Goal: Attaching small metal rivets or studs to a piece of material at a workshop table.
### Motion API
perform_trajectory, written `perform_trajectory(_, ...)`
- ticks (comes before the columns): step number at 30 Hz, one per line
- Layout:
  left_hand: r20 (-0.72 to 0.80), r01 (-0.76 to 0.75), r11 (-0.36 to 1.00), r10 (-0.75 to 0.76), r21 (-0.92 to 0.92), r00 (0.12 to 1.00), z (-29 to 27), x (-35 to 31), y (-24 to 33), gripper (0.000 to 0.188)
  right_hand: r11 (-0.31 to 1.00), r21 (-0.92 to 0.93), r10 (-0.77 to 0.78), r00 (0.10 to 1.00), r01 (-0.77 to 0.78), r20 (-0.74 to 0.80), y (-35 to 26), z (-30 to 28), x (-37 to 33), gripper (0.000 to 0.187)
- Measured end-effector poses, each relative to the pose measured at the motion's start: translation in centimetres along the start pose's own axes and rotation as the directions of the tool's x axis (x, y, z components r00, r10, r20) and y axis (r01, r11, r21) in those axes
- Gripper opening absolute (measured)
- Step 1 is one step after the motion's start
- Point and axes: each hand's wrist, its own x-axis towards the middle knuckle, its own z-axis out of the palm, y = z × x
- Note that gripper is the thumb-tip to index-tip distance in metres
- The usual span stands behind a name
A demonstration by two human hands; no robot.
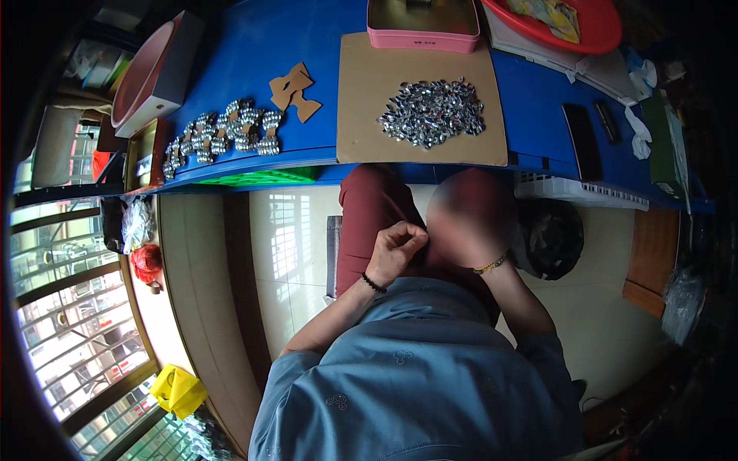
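Over my lap, my left hand (397, 250) is closed in a pinch, thumb against forefinger. Whatever it may hold is too small to make out. To its right is my right hand (470, 237), with a yellow beaded bracelet at the wrist; a blur hides its fingers. Beyond my knees, a loose heap of shiny silver leaf-shaped pieces (432, 113) lies on a cardboard sheet (357, 92) at the table's near edge. Farther left sit several bundles of silver beads (244, 127) wound on brown card. Beside them are bare brown card pieces (292, 91) with notched sides.
The blue table (307, 38) carries a pink tin (423, 40), a red basin (596, 27) with a yellow cloth, and a dark phone (582, 142). A white box (161, 69) stands left. Below are a white plastic basket (584, 190) and a black bag (550, 238).
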Motion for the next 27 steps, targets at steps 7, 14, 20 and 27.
perform_trajectory(7, 0.228, 0.431, 0.836, -0.372, -0.34, 0.9, -0.3, -0.5, 1.5, 0.002, 0.76, -0.612, -0.388, 0.908, 0.219, -0.157, 1.7, -0.7, -0.1, 0.023)
perform_trajectory(14, 0.466, 0.58, 0.676, -0.374, -0.455, 0.802, 1.9, 0.5, 1.2, 0.005, 0.385, -0.9, -0.744, 0.647, 0.206, -0.17, 0.5, -4.1, -2.0, 0.025)
perform_trajectory(20, 0.422, 0.536, 0.704, -0.355, -0.466, 0.834, 2.2, 1.7, 1.7, 0.007, 0.558, -0.787, -0.73, 0.295, -0.264, -0.617, 0.2, -21.2, -7.0, 0.032)
perform_trajectory(27, 0.271, 0.491, 0.792, -0.415, -0.362, 0.869, 2.0, 1.5, -0.1, 0.005, 0.552, -0.69, -0.819, -0.15, -0.467, -0.554, 2.0, -32.4, -15.4, 0.05)
